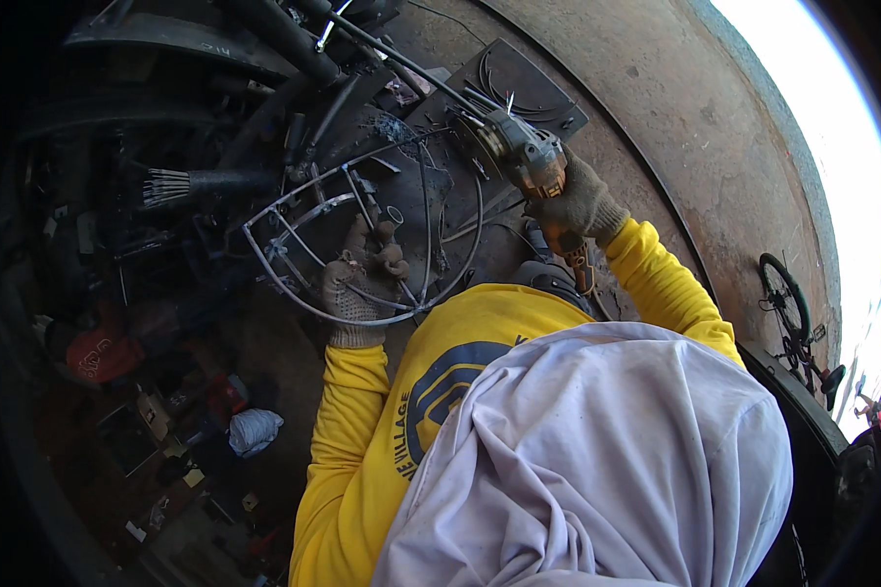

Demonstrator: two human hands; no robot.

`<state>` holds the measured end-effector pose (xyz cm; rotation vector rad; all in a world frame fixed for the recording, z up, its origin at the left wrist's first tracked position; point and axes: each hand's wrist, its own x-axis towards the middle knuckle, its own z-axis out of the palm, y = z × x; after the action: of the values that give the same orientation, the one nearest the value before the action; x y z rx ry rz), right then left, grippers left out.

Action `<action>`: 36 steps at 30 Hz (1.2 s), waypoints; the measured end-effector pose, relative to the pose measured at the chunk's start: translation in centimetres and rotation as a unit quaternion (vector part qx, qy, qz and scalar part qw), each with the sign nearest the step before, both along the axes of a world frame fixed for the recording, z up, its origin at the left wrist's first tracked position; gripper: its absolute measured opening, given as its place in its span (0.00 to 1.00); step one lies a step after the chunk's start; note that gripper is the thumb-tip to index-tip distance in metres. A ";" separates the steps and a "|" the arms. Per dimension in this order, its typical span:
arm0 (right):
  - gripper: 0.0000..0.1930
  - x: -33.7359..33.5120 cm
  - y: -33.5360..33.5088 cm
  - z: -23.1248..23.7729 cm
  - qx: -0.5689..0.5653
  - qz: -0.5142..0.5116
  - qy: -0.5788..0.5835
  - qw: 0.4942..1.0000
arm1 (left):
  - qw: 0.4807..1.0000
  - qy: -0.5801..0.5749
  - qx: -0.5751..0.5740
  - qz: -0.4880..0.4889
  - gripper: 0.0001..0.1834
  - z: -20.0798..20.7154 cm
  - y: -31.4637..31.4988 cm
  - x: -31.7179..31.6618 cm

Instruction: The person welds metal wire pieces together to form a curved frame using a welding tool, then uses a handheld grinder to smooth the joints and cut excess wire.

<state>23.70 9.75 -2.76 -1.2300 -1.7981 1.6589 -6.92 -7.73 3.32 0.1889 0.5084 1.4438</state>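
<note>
A frame of bent metal rods (478, 230), curved on its outer edge with several cross bars, lies in front of me. My left hand (360, 279), in a knitted work glove, is closed on the frame's rods at its near left side. A short round tube end (394, 215) shows by its fingertips. My right hand (579, 201), also gloved, grips an angle grinder (531, 155) by its body, with the yellow and black rear part showing below the hand. The grinder's disc (480, 142) is at the frame's far right end; whether they touch I cannot tell.
A dark metal plate (550, 93) with thin cables lies beyond the grinder. Thick dark pipes (279, 39) stand at the far left, near a bundle of rods (166, 186). A pale cloth bundle (255, 430) lies among clutter at left. A bicycle (788, 303) is at right.
</note>
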 end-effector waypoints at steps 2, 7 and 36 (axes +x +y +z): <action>0.49 -0.1 0.1 -0.3 -0.003 -0.003 0.003 1.000 | 1.000 0.009 -0.005 0.002 0.41 -0.1 -0.1 0.3; 0.50 0.3 0.3 -0.9 -0.002 0.004 0.007 1.000 | 1.000 -0.013 0.000 0.012 0.41 -0.6 0.0 0.0; 0.48 0.7 0.1 -0.2 0.037 0.026 -0.016 0.999 | 0.978 0.207 0.036 -0.006 0.49 1.9 0.7 -3.4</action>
<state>24.38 9.81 -2.91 -1.1946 -1.9075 1.5942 -10.36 -7.00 5.24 0.5576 0.7922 1.4160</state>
